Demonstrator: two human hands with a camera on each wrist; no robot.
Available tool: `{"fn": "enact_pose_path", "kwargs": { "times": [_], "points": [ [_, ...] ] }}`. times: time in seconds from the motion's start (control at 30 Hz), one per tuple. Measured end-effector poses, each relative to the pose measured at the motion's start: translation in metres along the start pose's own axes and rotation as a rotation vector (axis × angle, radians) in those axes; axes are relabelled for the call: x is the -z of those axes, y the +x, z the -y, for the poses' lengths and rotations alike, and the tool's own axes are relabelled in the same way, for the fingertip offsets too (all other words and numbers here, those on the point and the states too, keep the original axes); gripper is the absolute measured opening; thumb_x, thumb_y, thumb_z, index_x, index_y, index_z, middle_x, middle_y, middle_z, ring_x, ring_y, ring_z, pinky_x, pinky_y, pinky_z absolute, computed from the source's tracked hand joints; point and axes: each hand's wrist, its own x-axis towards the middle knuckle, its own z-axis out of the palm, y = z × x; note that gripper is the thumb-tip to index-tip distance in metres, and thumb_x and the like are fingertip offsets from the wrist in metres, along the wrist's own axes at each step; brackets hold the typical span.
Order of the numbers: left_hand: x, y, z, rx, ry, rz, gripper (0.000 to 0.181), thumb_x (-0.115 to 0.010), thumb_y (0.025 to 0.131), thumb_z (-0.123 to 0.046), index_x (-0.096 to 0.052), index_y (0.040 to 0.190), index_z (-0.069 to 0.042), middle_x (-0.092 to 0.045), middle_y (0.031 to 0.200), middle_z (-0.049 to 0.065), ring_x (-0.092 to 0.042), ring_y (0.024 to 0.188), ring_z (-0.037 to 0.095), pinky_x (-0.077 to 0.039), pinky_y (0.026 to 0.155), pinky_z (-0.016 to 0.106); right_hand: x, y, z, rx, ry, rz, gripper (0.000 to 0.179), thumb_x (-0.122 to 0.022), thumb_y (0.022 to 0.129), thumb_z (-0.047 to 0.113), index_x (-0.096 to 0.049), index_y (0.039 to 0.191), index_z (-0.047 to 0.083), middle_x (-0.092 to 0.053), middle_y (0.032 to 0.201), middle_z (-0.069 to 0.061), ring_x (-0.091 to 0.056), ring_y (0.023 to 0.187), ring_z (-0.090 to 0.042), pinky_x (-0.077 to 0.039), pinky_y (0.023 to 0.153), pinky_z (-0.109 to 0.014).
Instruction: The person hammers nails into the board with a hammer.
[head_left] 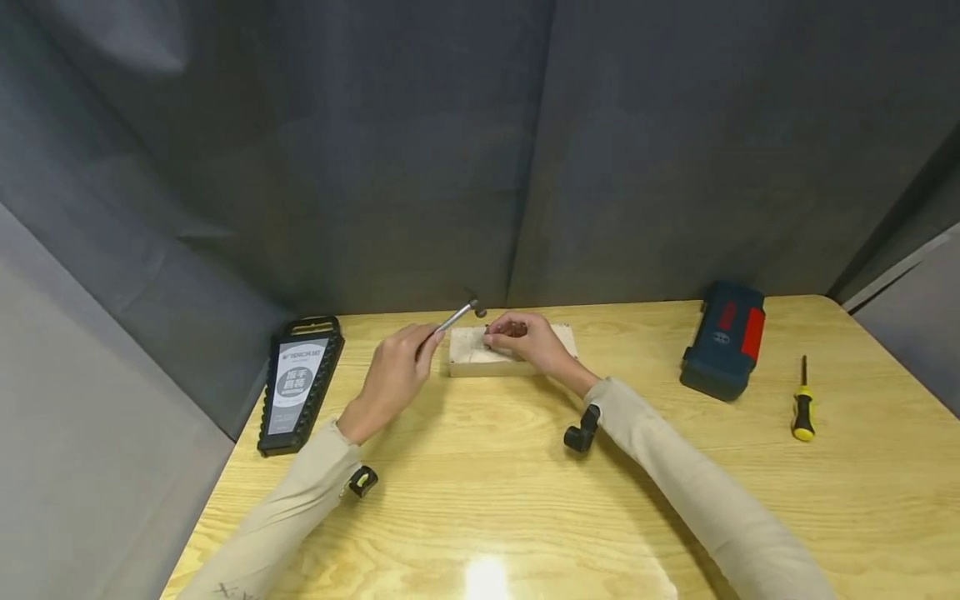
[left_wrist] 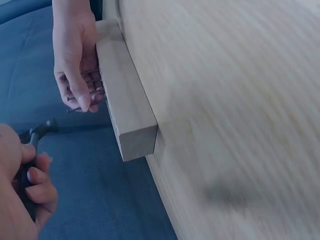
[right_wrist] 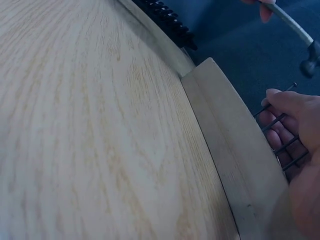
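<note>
In the head view, a pale wooden block (head_left: pixel 468 369) lies near the table's back edge. My left hand (head_left: pixel 393 371) grips a small hammer (head_left: pixel 456 317) by its handle, with the head raised above the block's left part, apart from it. My right hand (head_left: pixel 538 343) is over the block and pinches a dark nail (right_wrist: pixel 292 87) between thumb and fingertip, its point down at the block's top face. Several other nails (right_wrist: pixel 286 145) stand upright along that face, partly hidden behind the right fingers in the right wrist view.
A black wrench-set holder (head_left: pixel 296 383) lies at the table's left edge. On the right are a dark blue case with a red panel (head_left: pixel 723 342) and a yellow-and-black screwdriver (head_left: pixel 803 412). A dark grey curtain (head_left: pixel 420 167) hangs behind the wooden table (head_left: pixel 480 475).
</note>
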Motion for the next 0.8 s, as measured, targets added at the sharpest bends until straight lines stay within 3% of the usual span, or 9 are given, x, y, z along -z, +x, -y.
{"fn": "enact_pose_path", "kwargs": {
  "times": [0.27,0.5,0.73,0.8],
  "points": [
    [0.000,-0.003,0.004,0.010,-0.003,0.058,0.016,-0.067,0.103,-0.008,-0.077,0.111,0.002,-0.077,0.099,0.015,-0.070,0.078,0.023,-0.058,0.067,0.038,-0.003,0.003,-0.002,0.022,0.005,-0.006,0.019,-0.081,0.094,0.018,-0.078,0.110,0.007,-0.076,0.104,-0.010,-0.069,0.088,-0.019,-0.053,0.075,-0.026],
    [-0.002,-0.003,0.003,0.012,-0.022,0.033,0.017,-0.066,0.104,-0.008,-0.077,0.111,0.002,-0.077,0.098,0.015,-0.070,0.078,0.023,-0.058,0.066,0.038,-0.002,0.001,0.002,0.012,0.000,-0.004,0.019,-0.080,0.095,0.020,-0.078,0.109,0.008,-0.076,0.104,-0.010,-0.069,0.089,-0.021,-0.053,0.073,-0.028],
    [-0.001,0.001,0.003,-0.008,-0.010,0.051,0.017,-0.064,0.105,-0.008,-0.076,0.110,0.003,-0.076,0.097,0.014,-0.068,0.075,0.020,-0.055,0.063,0.033,0.000,-0.001,0.002,0.009,0.011,-0.001,0.022,-0.079,0.096,0.020,-0.077,0.112,0.006,-0.075,0.107,-0.015,-0.070,0.092,-0.031,-0.052,0.073,-0.027],
    [0.003,0.006,0.002,-0.029,-0.023,0.007,0.017,-0.065,0.105,-0.008,-0.075,0.110,0.004,-0.076,0.094,0.014,-0.064,0.069,0.017,-0.051,0.058,0.029,0.000,-0.002,0.002,0.011,0.024,0.004,0.023,-0.079,0.097,0.019,-0.077,0.113,0.003,-0.075,0.109,-0.018,-0.069,0.094,-0.036,-0.051,0.072,-0.027]
  ]
}}
